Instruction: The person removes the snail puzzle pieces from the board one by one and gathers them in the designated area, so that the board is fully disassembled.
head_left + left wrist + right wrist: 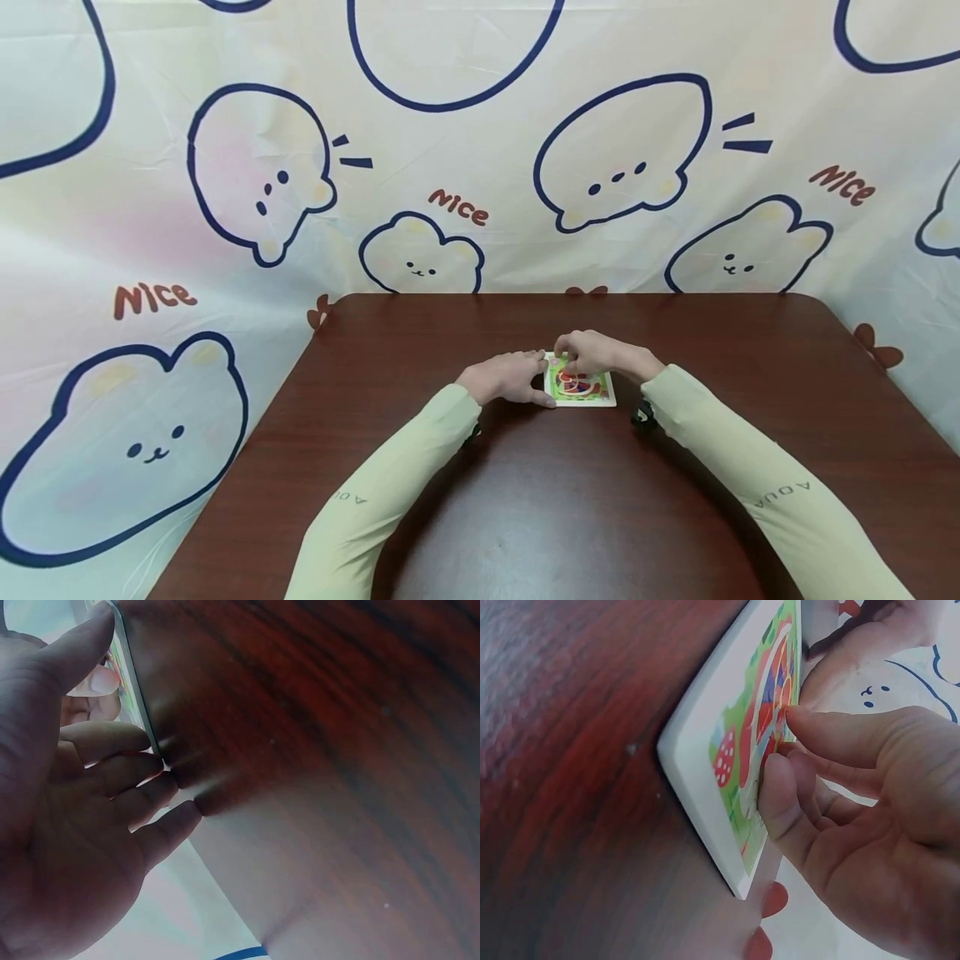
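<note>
A square picture board (583, 402) with a white border lies flat on the table. Green and red artwork covers its middle, with a spotted red shape (724, 760) near one corner. My left hand (512, 377) rests at the board's left side, its fairly straight fingers touching the table by the edge and its thumb at the near corner. Over the upper part of the picture, my right hand (592, 353) bends its fingers down to the surface. Thumb and fingertips come close together there in the right wrist view; whether they pinch a small piece is hidden.
The dark brown wooden table (510, 517) extends around the board on all sides. Behind it hangs a pale cloth (510, 167) printed with cartoon bears. A dark wrist device (643, 415) sits under the right cuff.
</note>
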The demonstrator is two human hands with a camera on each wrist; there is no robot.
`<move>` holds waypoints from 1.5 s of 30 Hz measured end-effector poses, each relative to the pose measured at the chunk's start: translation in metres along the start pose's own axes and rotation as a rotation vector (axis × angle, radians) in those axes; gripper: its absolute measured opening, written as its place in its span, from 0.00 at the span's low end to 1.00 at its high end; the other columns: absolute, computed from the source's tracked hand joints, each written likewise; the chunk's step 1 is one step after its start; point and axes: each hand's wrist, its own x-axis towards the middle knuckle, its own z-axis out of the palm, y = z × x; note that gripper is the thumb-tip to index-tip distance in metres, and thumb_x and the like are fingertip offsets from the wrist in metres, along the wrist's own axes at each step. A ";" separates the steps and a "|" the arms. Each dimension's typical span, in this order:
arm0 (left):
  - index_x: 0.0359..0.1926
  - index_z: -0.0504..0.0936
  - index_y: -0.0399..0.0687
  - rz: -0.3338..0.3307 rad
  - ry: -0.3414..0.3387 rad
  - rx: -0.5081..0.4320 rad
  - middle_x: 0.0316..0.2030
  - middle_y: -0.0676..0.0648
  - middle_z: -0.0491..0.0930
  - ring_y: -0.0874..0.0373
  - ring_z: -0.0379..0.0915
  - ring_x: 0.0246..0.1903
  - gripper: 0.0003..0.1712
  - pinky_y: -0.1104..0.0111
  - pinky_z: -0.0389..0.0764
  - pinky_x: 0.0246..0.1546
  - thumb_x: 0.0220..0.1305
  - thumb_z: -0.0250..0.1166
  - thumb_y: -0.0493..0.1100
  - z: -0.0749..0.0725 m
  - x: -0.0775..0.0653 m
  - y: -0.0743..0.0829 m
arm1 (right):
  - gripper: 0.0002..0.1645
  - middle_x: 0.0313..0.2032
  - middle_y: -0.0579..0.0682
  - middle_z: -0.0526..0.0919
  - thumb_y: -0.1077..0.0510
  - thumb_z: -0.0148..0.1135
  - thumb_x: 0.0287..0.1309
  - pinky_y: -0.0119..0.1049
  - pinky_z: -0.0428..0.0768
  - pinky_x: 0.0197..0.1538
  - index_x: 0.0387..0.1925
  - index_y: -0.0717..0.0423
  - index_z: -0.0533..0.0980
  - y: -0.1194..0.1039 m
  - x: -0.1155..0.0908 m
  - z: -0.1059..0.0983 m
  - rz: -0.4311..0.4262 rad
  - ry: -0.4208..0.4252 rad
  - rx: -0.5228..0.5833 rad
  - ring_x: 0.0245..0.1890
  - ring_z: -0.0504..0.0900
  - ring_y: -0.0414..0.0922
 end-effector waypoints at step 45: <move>0.73 0.63 0.51 0.001 0.004 -0.008 0.75 0.43 0.56 0.48 0.57 0.72 0.49 0.55 0.62 0.71 0.58 0.62 0.71 -0.002 0.000 0.000 | 0.17 0.44 0.55 0.76 0.61 0.66 0.60 0.37 0.76 0.39 0.47 0.55 0.69 0.001 0.004 0.004 -0.002 0.070 -0.006 0.41 0.74 0.48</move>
